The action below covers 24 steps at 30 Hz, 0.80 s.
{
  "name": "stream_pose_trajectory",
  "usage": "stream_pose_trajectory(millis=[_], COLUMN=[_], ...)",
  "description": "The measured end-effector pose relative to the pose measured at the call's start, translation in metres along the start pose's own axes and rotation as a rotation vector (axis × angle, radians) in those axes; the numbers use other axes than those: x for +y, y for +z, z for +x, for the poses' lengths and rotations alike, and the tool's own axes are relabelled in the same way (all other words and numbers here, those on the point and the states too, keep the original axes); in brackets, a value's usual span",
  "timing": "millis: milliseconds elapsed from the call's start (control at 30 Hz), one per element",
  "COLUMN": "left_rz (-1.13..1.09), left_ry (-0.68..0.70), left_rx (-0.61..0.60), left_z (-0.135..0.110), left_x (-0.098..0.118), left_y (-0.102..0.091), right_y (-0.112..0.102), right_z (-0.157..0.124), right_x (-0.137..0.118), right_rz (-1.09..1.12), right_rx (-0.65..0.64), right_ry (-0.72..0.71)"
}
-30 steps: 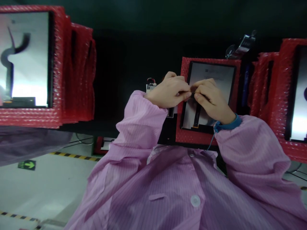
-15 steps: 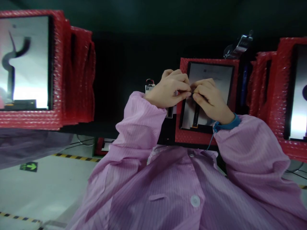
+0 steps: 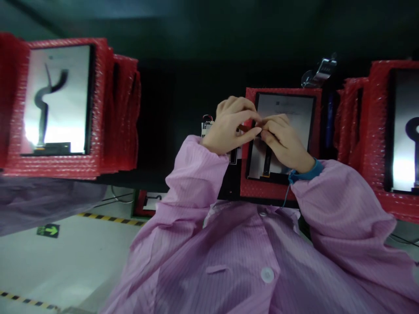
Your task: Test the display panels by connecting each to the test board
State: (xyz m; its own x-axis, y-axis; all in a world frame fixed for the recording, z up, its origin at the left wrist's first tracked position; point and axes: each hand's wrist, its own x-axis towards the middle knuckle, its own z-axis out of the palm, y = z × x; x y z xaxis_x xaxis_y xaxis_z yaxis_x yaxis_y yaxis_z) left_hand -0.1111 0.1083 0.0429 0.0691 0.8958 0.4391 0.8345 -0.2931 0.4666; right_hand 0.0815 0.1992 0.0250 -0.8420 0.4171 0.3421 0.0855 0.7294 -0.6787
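A dark table (image 3: 173,104) stretches across our view, and down at the left we catch pale floor (image 3: 26,261) with a green arrow sign (image 3: 48,230). Front and right of centre, here's the display panel (image 3: 296,104), lying slightly askew on a red bubble-wrap sheet (image 3: 262,188). Over it we find both hands, fingertips meeting! The left hand (image 3: 234,124) comes in with thumb and forefinger curved towards each other; the right hand (image 3: 284,144), blue band (image 3: 306,173) at its wrist, has thumb and fingers bunched by the upper part of a black ribbon cable (image 3: 267,162). Whether either is pinching it, we cannot tell; the spot's too small. Just beyond the panel's far right corner we spot a shiny metal object (image 3: 324,69), and bubble-wrap stacks flank us, left (image 3: 121,117) and right (image 3: 360,122).
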Motion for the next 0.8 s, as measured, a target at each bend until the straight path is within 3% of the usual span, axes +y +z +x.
stream_pose_trajectory(millis=[100, 167, 267, 367, 700, 800], left_rz=[0.144, 0.289, 0.432, 0.474, 0.492, 0.441], left_ry=[-0.165, -0.252, -0.288, -0.307, -0.28, -0.303], left_rx=[0.258, 0.316, 0.211, 0.111, 0.135, 0.128], left_z=[-0.029, -0.055, -0.09, -0.107, -0.108, -0.111], left_x=[0.019, 0.035, 0.054, 0.059, 0.059, 0.058], left_y=[-0.005, 0.002, 0.022, 0.038, 0.042, 0.043], right_y=[0.001, 0.001, 0.001, 0.0, -0.016, -0.022], right_z=[-0.002, -0.003, -0.004, -0.005, -0.006, -0.017], right_x=[-0.003, -0.003, -0.001, 0.002, 0.001, -0.007], right_rz=[0.018, 0.014, -0.022, -0.048, -0.053, -0.064], right_rx=[0.095, 0.188, 0.301, 0.37, 0.507, 0.555], right_ry=[0.046, 0.096, 0.151, 0.198, 0.275, 0.318])
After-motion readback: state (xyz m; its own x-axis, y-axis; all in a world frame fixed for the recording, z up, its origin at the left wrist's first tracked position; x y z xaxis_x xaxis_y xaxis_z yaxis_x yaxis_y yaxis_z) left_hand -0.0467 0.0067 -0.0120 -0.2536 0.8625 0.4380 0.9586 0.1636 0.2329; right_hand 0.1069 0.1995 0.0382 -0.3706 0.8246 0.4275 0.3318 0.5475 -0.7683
